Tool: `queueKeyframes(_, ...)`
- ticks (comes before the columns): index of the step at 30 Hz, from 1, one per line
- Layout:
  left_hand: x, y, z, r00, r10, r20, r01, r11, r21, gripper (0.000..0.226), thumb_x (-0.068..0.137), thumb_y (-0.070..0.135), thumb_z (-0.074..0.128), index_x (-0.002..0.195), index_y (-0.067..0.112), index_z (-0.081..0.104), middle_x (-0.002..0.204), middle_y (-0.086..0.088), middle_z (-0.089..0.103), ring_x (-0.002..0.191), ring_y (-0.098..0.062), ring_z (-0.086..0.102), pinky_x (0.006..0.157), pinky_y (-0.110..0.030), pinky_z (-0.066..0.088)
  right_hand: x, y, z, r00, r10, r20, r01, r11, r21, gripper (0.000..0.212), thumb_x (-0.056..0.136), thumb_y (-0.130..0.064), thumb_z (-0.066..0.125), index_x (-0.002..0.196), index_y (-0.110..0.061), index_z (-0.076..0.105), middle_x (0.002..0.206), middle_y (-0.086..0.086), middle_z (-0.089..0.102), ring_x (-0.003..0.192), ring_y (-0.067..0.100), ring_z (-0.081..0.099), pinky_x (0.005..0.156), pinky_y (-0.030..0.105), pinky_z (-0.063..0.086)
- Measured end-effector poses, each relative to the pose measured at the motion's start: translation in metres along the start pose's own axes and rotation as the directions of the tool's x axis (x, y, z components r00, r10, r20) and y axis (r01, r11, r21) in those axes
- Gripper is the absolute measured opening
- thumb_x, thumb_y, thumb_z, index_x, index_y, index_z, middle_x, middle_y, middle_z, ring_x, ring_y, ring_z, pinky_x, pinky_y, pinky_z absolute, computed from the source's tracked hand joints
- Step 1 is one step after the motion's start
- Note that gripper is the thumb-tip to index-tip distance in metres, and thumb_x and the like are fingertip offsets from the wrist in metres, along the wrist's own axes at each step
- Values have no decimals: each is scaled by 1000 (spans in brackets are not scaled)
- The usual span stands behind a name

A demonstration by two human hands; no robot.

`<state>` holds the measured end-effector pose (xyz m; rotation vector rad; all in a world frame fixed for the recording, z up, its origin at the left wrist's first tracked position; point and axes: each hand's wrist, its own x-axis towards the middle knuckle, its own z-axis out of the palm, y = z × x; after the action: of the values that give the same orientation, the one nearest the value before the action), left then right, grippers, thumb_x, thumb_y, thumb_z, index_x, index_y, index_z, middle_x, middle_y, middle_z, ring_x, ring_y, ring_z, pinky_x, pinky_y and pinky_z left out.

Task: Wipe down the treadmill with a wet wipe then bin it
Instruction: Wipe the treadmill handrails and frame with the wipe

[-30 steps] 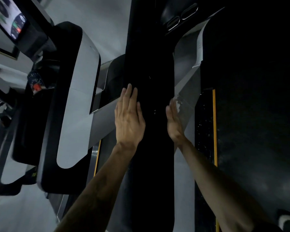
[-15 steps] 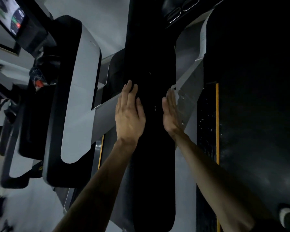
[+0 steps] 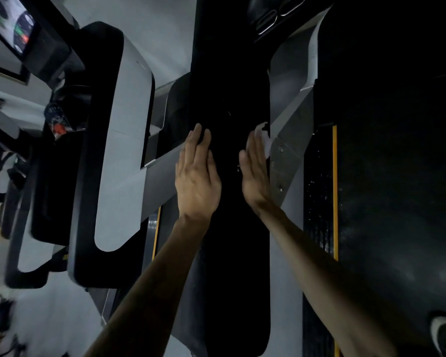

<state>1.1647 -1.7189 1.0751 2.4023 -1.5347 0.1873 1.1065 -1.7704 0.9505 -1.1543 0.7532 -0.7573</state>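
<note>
Both hands flank the black rail — left hand flat, fingers together, prob. steadying; right hand flat, fingers straight, pressing wipe on the rail's right side.

Both hands lie flat on the treadmill's handrail — left hand on its left edge, right hand on its right, wet wipe beneath the right hand's fingers.
</note>
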Motion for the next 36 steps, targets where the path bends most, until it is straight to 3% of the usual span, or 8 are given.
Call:
queueKeyframes(4, 0, -3, 0, 1000, 12, 6, -12, 1000, -8, 45, 107, 16, 39, 151, 8, 49, 162, -6, 40, 150, -24, 37, 114, -53, 42, -43, 14, -1, 976, -204, 73, 211, 973, -95, 60, 110, -30, 30, 163, -10, 12, 172, 1, -2, 159, 16, -4, 129, 42, 2)
queueKeyframes(12, 2, -1, 0, 1000, 7, 2, -7, 1000, -14, 48, 106, 21, 36, 150, 9, 50, 163, -5, 40, 150, -23, 38, 112, -54, 43, 16, -4, -5, 998, 57, 39, -56, 998, -12, 61, 112, -41, 26, 163, -20, 1, 171, -3, -13, 156, 8, -13, 129, 40, -5)
queueKeyframes(14, 2, -2, 1, 1000, 7, -2, -7, 1000, 3, 47, 106, 20, 37, 150, 10, 50, 163, -4, 39, 150, -22, 38, 111, -54, 44, 12, -16, 3, 999, -34, 36, 35, 998, -44, 63, 110, -45, 25, 163, -20, 1, 170, -6, -14, 156, 9, -15, 129, 45, -5)
queueKeyframes(18, 2, 0, 1, 1000, -1, -7, 1, 1000, 10, 46, 106, 18, 39, 150, 12, 51, 163, -2, 40, 150, -21, 37, 114, -46, 40, -35, -1, 4, 963, -266, 46, 270, 957, -110, 58, 110, -28, 31, 163, -10, 15, 172, 0, -1, 159, 17, -3, 129, 47, 3)
queueKeyframes(25, 3, 0, 1, 1000, -7, -13, 7, 1000, -12, 43, 107, 17, 39, 147, 10, 53, 161, -3, 42, 148, -21, 40, 113, -39, 38, 0, -14, 9, 999, 6, -39, -8, 999, -35, 63, 109, -42, 26, 163, -17, 8, 171, -1, -4, 157, 8, -8, 129, 44, -1)
queueKeyframes(27, 3, -1, 2, 1000, -5, -15, 5, 999, -35, 43, 107, 18, 38, 146, 9, 54, 160, -4, 43, 149, -21, 39, 114, -47, 41, 4, -30, 15, 998, -52, -26, 50, 995, -81, 66, 107, -48, 23, 163, -16, 8, 172, 0, -4, 158, 10, -9, 129, 41, -4)
queueKeyframes(31, 4, -2, 2, 1000, -8, -11, 7, 998, -64, 44, 107, 18, 37, 147, 9, 53, 161, -4, 42, 150, -20, 38, 112, -52, 43, -35, -12, 7, 935, -352, 45, 354, 917, -185, 53, 110, -17, 37, 159, -2, 26, 171, 11, 12, 159, 25, 7, 128, 50, 11)
queueKeyframes(36, 6, -2, 0, 1000, -24, -12, 23, 995, -93, 44, 108, 19, 36, 148, 11, 51, 162, -2, 41, 149, -17, 38, 112, -47, 43, -21, 1, -7, 978, -207, 26, 208, 970, -123, 54, 112, -31, 26, 161, -10, 19, 172, 6, 7, 159, 15, 2, 129, 50, 9)
